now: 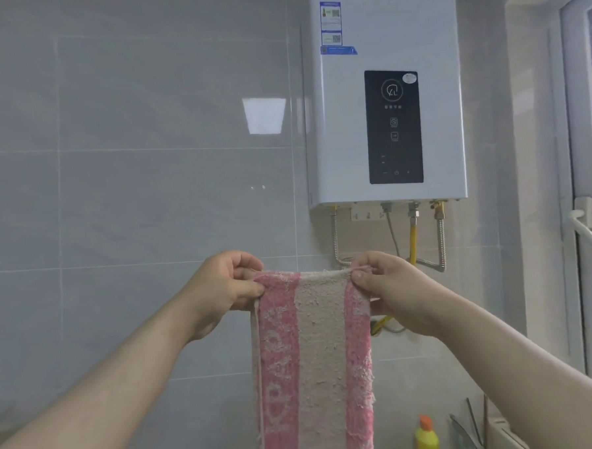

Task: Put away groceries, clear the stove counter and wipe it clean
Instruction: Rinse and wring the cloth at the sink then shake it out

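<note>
A worn pink and beige striped towel (pixel 315 360) hangs straight down in front of the grey tiled wall. My left hand (pixel 222 286) pinches its top left corner between thumb and fingers. My right hand (pixel 390 288) pinches the top right corner the same way. The top edge is stretched level between both hands, just below the water heater's pipes. The towel's lower end runs out of the frame at the bottom.
A white wall-mounted water heater (pixel 383 92) with a black panel hangs above, with metal and yellow pipes (pixel 413 238) under it. A yellow bottle with an orange cap (pixel 425 437) and utensils (pixel 473 428) stand at the lower right. A window with a handle (pixel 584 223) is at the right.
</note>
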`<action>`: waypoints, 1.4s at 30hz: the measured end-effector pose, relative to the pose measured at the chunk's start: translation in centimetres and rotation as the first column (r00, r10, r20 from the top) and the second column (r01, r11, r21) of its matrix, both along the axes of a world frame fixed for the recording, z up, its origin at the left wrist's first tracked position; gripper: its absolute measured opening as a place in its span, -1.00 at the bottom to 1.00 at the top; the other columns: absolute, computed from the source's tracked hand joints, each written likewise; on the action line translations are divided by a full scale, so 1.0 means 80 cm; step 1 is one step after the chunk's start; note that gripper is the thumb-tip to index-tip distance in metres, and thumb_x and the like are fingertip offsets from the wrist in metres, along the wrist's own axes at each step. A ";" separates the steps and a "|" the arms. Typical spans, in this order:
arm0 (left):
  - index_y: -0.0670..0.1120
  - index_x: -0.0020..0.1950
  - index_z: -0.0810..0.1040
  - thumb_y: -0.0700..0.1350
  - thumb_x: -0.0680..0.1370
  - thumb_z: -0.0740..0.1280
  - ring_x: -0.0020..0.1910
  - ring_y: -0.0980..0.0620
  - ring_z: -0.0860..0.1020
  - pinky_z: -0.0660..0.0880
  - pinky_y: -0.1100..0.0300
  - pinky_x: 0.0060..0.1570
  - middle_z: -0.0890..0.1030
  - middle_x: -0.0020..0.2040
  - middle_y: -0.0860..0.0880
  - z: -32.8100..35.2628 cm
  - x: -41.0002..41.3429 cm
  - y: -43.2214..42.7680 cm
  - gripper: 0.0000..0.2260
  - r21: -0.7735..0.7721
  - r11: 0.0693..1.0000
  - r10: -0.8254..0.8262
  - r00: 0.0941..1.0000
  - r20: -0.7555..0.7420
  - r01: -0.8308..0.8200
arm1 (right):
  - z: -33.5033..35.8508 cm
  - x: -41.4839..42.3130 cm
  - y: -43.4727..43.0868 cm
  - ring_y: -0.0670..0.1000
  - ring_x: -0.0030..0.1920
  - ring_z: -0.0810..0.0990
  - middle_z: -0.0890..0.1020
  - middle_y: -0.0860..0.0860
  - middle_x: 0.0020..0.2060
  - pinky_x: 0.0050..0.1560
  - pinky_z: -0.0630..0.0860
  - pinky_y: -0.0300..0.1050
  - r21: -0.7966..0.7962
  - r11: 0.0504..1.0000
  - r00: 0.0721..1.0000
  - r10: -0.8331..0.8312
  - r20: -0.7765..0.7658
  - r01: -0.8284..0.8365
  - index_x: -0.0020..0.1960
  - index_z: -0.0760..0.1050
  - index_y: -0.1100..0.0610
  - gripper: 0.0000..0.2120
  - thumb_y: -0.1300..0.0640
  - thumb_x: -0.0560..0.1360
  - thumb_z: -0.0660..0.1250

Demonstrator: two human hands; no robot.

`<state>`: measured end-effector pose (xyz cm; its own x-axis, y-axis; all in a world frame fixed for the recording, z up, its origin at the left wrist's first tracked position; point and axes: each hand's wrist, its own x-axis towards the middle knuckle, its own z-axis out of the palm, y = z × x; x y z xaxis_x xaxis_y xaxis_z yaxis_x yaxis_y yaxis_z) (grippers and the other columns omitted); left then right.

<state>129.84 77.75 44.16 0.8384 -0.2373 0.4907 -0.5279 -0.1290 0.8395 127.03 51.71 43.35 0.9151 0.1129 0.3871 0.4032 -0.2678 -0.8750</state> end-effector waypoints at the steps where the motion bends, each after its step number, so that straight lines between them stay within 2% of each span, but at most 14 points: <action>1: -0.21 -0.04 0.50 -0.47 0.46 0.31 -0.34 0.02 0.57 0.55 0.15 -0.34 0.54 -0.30 -0.08 -0.002 -0.002 -0.003 -0.81 -0.001 1.000 -0.009 1.000 -0.006 0.009 | -0.005 0.001 -0.004 0.11 -0.17 0.56 0.58 0.14 -0.18 0.06 0.57 0.17 0.008 1.000 1.000 -0.005 0.007 0.005 -0.05 0.49 0.17 -0.90 0.22 0.61 0.23; 6: -0.16 -0.07 0.50 -0.43 0.52 0.22 -0.44 0.13 0.51 0.45 0.25 -0.47 0.52 -0.32 -0.01 -0.007 -0.014 -0.035 -0.81 -0.179 0.982 -0.067 0.996 -0.056 0.056 | -0.043 0.010 -0.022 0.17 -0.01 0.57 0.61 0.29 0.02 0.10 0.56 0.06 0.471 0.873 0.981 0.181 -0.073 -0.126 0.18 0.53 0.29 -0.78 0.24 0.62 0.20; 9: -0.14 -0.04 0.52 -0.41 0.53 0.21 -0.42 0.16 0.49 0.41 0.30 -0.48 0.50 -0.29 0.01 -0.011 -0.019 -0.057 -0.80 -0.136 0.990 -0.043 0.997 -0.060 0.034 | -0.075 0.018 -0.023 0.15 -0.07 0.62 0.65 0.28 -0.03 -0.06 0.61 -0.02 0.479 0.872 0.966 0.205 -0.158 -0.107 0.16 0.54 0.36 -0.74 0.24 0.63 0.17; 12: -0.14 -0.02 0.52 -0.39 0.55 0.19 -0.38 0.11 0.47 0.42 0.28 -0.43 0.49 -0.26 -0.01 -0.018 -0.023 -0.071 -0.79 -0.119 0.993 -0.011 0.996 -0.086 0.001 | -0.082 0.021 -0.028 0.07 -0.22 0.60 0.63 0.16 -0.21 -0.16 0.62 -0.02 0.544 0.836 0.984 0.148 -0.101 -0.070 0.07 0.53 0.31 -0.80 0.25 0.63 0.16; 14: -0.15 -0.01 0.53 -0.39 0.56 0.17 -0.34 0.08 0.50 0.46 0.23 -0.32 0.53 -0.24 -0.04 -0.019 -0.025 -0.079 -0.79 -0.198 0.980 -0.010 0.993 -0.115 -0.013 | -0.087 0.016 -0.033 0.10 -0.12 0.62 0.64 0.18 -0.08 -0.04 0.60 0.03 0.616 0.776 0.979 0.203 -0.034 -0.139 0.05 0.59 0.22 -0.78 0.14 0.61 0.20; 17: -0.16 -0.03 0.52 -0.41 0.56 0.15 -0.33 0.08 0.53 0.52 0.25 -0.32 0.55 -0.25 -0.07 -0.015 -0.031 -0.095 -0.78 -0.323 0.946 -0.045 0.988 -0.148 -0.005 | -0.139 0.007 -0.021 0.19 0.24 0.54 0.53 0.26 0.27 0.28 0.41 0.23 0.521 0.779 0.875 0.470 -0.116 -0.349 0.30 0.51 0.21 -0.54 -0.08 0.54 0.27; 19: -0.16 -0.03 0.51 -0.41 0.55 0.16 -0.35 0.09 0.52 0.52 0.28 -0.36 0.54 -0.25 -0.06 -0.012 -0.035 -0.105 -0.78 -0.348 0.937 -0.049 0.988 -0.149 -0.006 | -0.185 -0.001 -0.008 0.28 0.27 0.45 0.39 0.40 0.34 0.37 0.29 0.34 0.461 0.774 0.796 0.570 -0.206 -0.434 0.37 0.37 0.36 -0.36 0.03 0.44 0.47; 22: -0.15 -0.06 0.52 -0.41 0.55 0.18 -0.34 0.10 0.52 0.51 0.30 -0.39 0.53 -0.25 -0.04 -0.015 -0.035 -0.106 -0.79 -0.355 0.934 -0.011 0.987 -0.158 -0.047 | -0.212 -0.018 0.002 0.27 0.22 0.49 0.47 0.37 0.27 0.35 0.35 0.28 0.546 0.711 0.752 0.626 -0.205 -0.443 0.31 0.42 0.38 -0.37 0.23 0.32 0.54; 25: -0.15 -0.06 0.51 -0.40 0.55 0.18 -0.34 0.07 0.52 0.51 0.30 -0.42 0.53 -0.23 -0.06 -0.024 -0.027 -0.093 -0.80 -0.408 0.904 0.044 0.977 -0.208 -0.128 | -0.204 -0.032 0.000 0.32 0.29 0.46 0.44 0.38 0.30 0.38 0.31 0.28 0.618 0.625 0.737 0.667 -0.105 -0.477 0.34 0.41 0.35 -0.43 0.30 0.38 0.48; 28: -0.15 -0.07 0.50 -0.40 0.55 0.17 -0.37 0.07 0.53 0.50 0.32 -0.46 0.52 -0.23 -0.07 -0.039 -0.017 -0.073 -0.81 -0.491 0.852 0.046 0.959 -0.279 -0.183 | -0.182 -0.045 -0.010 0.29 0.19 0.56 0.49 0.38 0.25 0.25 0.47 0.21 0.676 0.541 0.712 0.701 -0.034 -0.500 0.33 0.44 0.32 -0.47 0.35 0.38 0.45; 34: -0.16 -0.14 0.49 -0.30 0.59 0.18 -0.43 0.08 0.60 0.56 0.28 -0.38 0.59 -0.30 -0.09 -0.086 -0.022 -0.068 -0.84 -0.633 0.756 -0.097 0.929 -0.358 -0.165 | -0.155 -0.064 -0.007 0.27 0.13 0.58 0.55 0.30 0.20 0.15 0.54 0.18 0.566 0.594 0.713 0.701 -0.016 -0.571 0.38 0.42 0.14 -0.46 0.45 0.44 0.25; 36: -0.21 -0.13 0.56 -0.11 0.62 0.16 -0.33 -0.01 0.66 0.59 0.15 -0.25 0.66 -0.27 -0.15 -0.117 -0.039 -0.079 -0.73 -0.685 0.718 -0.242 0.878 -0.412 -0.123 | -0.154 -0.069 -0.004 0.25 -0.02 0.62 0.58 0.31 0.12 0.01 0.61 0.15 0.614 0.566 0.718 0.697 0.000 -0.549 0.34 0.47 0.10 -0.44 0.47 0.41 0.22; 39: -0.32 0.12 0.58 0.25 0.53 0.10 0.04 -0.28 0.62 0.43 -0.11 0.14 0.61 0.08 -0.33 -0.188 -0.073 -0.106 -0.37 -0.745 0.660 -0.498 0.686 -0.530 -0.097 | -0.162 -0.071 -0.007 0.21 -0.18 0.64 0.60 0.30 0.02 -0.13 0.63 0.09 0.710 0.514 0.737 0.676 0.012 -0.482 0.32 0.49 0.08 -0.43 0.46 0.38 0.21; 42: -0.32 0.31 0.44 0.34 0.44 0.10 0.08 -0.38 0.57 0.47 -0.15 0.10 0.55 0.17 -0.37 -0.245 -0.105 -0.140 -0.22 -0.757 0.643 -0.636 0.469 -0.612 -0.115 | -0.175 -0.070 -0.014 0.22 -0.17 0.64 0.56 0.33 0.07 -0.12 0.63 0.10 0.755 0.501 0.758 0.652 -0.008 -0.423 0.33 0.49 0.06 -0.43 0.49 0.44 0.15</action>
<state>121.44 66.55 24.58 0.8502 -0.4775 -0.2216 0.5023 0.6101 0.6127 121.39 50.57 29.39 0.8381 0.4332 0.3315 -0.0158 0.6267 -0.7791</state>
